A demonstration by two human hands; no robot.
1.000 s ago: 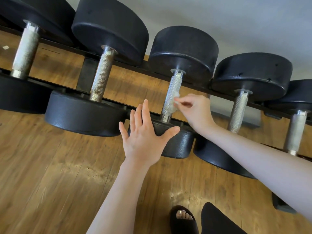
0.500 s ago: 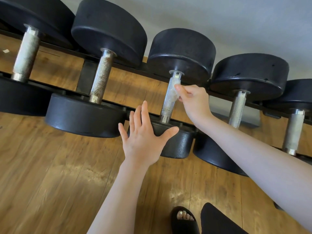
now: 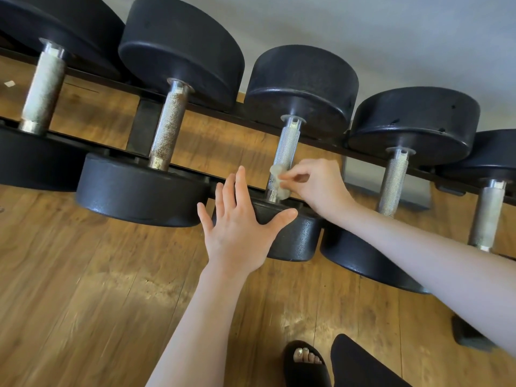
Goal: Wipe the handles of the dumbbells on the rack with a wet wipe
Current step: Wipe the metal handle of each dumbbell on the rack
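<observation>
Underfoot, a wooden floor point(image 3: 83, 303) fills most of the view, with a dark rack point(image 3: 139, 118) crossing it and carrying a row of black dumbbells point(image 3: 178, 51). Next down in size, the middle dumbbell point(image 3: 301, 82) sits between bulkier neighbours, its near head partly hidden by the left hand point(image 3: 240, 233) — fingers straight and spread, thumb out, seemingly resting on that head. The right hand point(image 3: 321, 188) comes in from the right, its grip closed in a pinch on a small crumpled wet wipe point(image 3: 277, 181), pressed to the lower part of the knurled handle point(image 3: 284, 152). A sandalled foot point(image 3: 304, 361) shows at the bottom edge.
</observation>
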